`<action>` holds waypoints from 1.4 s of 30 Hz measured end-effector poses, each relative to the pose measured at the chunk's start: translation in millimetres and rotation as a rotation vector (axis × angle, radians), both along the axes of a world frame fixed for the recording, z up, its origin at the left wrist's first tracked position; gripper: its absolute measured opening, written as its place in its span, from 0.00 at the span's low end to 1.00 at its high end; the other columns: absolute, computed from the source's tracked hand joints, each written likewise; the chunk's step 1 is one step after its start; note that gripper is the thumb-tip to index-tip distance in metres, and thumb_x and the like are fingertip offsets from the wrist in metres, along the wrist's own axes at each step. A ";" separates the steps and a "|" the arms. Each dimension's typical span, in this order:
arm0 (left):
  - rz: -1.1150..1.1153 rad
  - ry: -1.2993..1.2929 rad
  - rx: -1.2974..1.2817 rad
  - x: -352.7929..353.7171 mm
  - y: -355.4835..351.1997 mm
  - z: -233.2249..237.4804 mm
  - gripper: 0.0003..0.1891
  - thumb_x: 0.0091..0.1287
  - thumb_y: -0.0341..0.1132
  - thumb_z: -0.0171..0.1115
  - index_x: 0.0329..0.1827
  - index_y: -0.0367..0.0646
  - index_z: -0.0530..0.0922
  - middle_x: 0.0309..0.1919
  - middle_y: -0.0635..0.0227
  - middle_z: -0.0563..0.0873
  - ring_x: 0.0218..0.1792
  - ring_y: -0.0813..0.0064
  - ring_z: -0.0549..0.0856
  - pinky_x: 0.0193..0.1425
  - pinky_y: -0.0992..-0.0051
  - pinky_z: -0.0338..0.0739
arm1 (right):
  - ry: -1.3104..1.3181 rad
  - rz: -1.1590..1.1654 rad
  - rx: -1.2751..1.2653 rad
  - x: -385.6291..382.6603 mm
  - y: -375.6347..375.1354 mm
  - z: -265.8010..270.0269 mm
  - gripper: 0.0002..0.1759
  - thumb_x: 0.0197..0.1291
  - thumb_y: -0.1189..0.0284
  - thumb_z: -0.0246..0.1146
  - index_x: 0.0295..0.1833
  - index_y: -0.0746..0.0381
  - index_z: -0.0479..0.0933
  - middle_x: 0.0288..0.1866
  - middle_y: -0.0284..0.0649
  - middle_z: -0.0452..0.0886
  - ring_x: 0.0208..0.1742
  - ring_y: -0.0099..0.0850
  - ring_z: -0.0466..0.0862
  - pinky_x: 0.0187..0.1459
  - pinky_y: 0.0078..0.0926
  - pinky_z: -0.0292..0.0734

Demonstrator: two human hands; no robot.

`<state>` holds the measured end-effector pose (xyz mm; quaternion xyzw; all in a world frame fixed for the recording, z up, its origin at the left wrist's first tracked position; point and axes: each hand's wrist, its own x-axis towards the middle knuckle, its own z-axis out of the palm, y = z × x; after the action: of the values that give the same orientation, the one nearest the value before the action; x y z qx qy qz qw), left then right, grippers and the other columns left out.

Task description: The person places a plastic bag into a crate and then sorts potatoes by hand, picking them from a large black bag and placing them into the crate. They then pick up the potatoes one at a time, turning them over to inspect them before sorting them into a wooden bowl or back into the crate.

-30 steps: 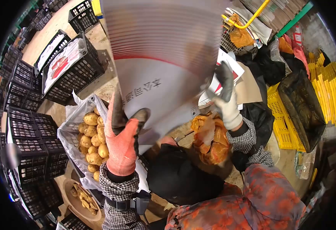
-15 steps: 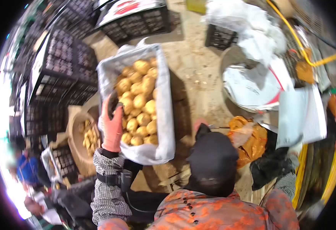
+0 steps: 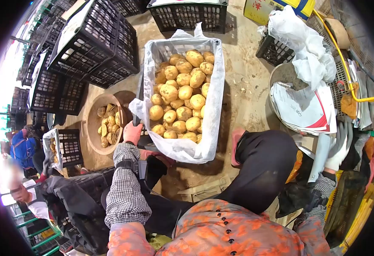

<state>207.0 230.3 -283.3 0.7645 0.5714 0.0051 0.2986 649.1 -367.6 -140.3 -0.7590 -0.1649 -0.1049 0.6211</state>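
My left hand point(image 3: 132, 133) grips the near corner of the potato crate point(image 3: 216, 98) to steady it; my right hand point(image 3: 338, 147) clasps a paper sheet point(image 3: 321, 158), held clear beside me.

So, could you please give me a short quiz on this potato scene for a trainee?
1. True or false: the round basket holds potatoes.
2. Where is the left hand? A: at the lined crate's near corner. B: inside the round basket. C: raised overhead.
3. Fill in: the right hand wears a ___ glove.
Key: 1 true; 2 A; 3 white.
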 end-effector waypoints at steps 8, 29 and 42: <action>-0.085 0.046 0.049 -9.4 -12.6 -3.1 0.21 0.59 0.48 0.61 0.47 0.41 0.81 0.43 0.50 0.86 0.50 0.51 0.83 0.55 0.59 0.75 | -0.166 1.179 -0.835 -256.3 327.1 19.5 0.34 0.62 0.50 0.59 0.65 0.62 0.69 0.65 0.51 0.71 0.66 0.49 0.70 0.66 0.43 0.66; 0.106 -0.509 0.086 -45.3 -134.9 145.0 0.27 0.58 0.24 0.66 0.63 0.37 0.71 0.57 0.54 0.78 0.56 0.61 0.79 0.61 0.69 0.73 | -0.682 1.001 -1.170 -214.4 431.8 -143.0 0.32 0.52 0.68 0.64 0.66 0.58 0.68 0.65 0.45 0.70 0.68 0.44 0.67 0.63 0.41 0.68; 0.406 -0.996 -0.858 -2.1 -129.3 113.6 0.33 0.66 0.21 0.58 0.75 0.40 0.60 0.62 0.65 0.74 0.59 0.76 0.76 0.61 0.78 0.72 | 1.458 1.013 0.184 -238.4 391.5 -63.9 0.28 0.70 0.57 0.54 0.68 0.65 0.66 0.60 0.41 0.78 0.53 0.31 0.83 0.43 0.24 0.82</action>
<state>204.8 101.1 -169.7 0.3629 0.4496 0.1850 0.7949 410.6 23.9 -204.2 -0.4202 -0.0352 0.6782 0.6019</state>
